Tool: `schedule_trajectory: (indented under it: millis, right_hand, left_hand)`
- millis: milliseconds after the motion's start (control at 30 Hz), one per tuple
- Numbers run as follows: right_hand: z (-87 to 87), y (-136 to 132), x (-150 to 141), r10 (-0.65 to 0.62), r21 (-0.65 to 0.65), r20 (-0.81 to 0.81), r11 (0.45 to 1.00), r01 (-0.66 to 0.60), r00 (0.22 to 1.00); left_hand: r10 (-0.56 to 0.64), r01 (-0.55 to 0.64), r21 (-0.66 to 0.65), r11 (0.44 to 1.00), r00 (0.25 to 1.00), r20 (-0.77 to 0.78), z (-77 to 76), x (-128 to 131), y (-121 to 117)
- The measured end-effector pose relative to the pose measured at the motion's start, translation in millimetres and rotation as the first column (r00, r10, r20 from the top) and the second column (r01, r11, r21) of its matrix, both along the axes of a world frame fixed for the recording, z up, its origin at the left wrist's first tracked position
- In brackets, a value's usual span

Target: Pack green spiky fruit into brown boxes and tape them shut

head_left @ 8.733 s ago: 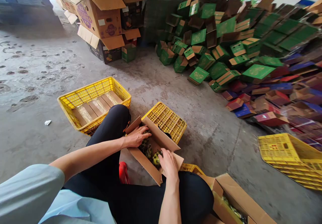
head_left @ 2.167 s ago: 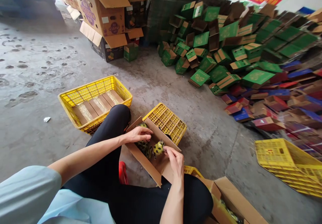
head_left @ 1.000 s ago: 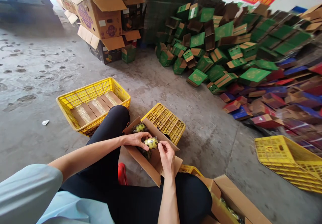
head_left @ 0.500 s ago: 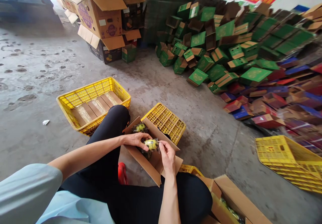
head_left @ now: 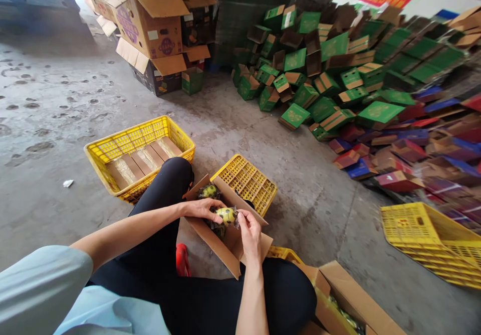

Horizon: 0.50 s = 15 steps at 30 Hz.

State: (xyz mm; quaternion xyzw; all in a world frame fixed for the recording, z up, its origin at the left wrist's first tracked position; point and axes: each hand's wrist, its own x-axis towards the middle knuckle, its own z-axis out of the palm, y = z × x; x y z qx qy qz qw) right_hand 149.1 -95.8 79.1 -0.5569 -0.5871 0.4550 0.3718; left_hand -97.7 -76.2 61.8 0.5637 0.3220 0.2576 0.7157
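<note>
I sit on the floor with an open cardboard box point(head_left: 229, 247) between my knees. Both hands hold one wrapped yellow-green fruit point(head_left: 226, 215) just above the box. My left hand point(head_left: 203, 208) grips its left side with curled fingers. My right hand point(head_left: 248, 227) pinches the clear wrapper at its right end. More wrapped fruits point(head_left: 209, 191) lie inside the box.
An overturned yellow crate point(head_left: 248, 182) props the box. A yellow crate point(head_left: 112, 147) with flat cardboard pieces stands at left, another yellow crate point(head_left: 428, 234) at right. A second open carton point(head_left: 361, 300) sits by my right knee. Green, red and blue small boxes point(head_left: 338, 74) pile up behind.
Within the last second the fruit and both hands have hardly moved. Earlier, my hands were down in the box and lifted this fruit out.
</note>
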Motion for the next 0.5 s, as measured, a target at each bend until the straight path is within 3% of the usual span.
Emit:
schedule_trajectory:
  millis: [233,500]
  right_hand:
    - [-9.4,0.3,8.0,-0.001,-0.056,-0.100,0.998,-0.005,0.995]
    - [-6.8,-1.1,5.3,-0.009,-0.077,-0.141,0.997,-0.002,0.990]
  left_hand:
    - [-0.042,0.052,-0.112,0.992,0.996,0.082,6.3,-1.8,-4.7]
    - [-0.029,0.038,-0.119,0.992,0.997,0.074,6.9,-3.0,-5.2]
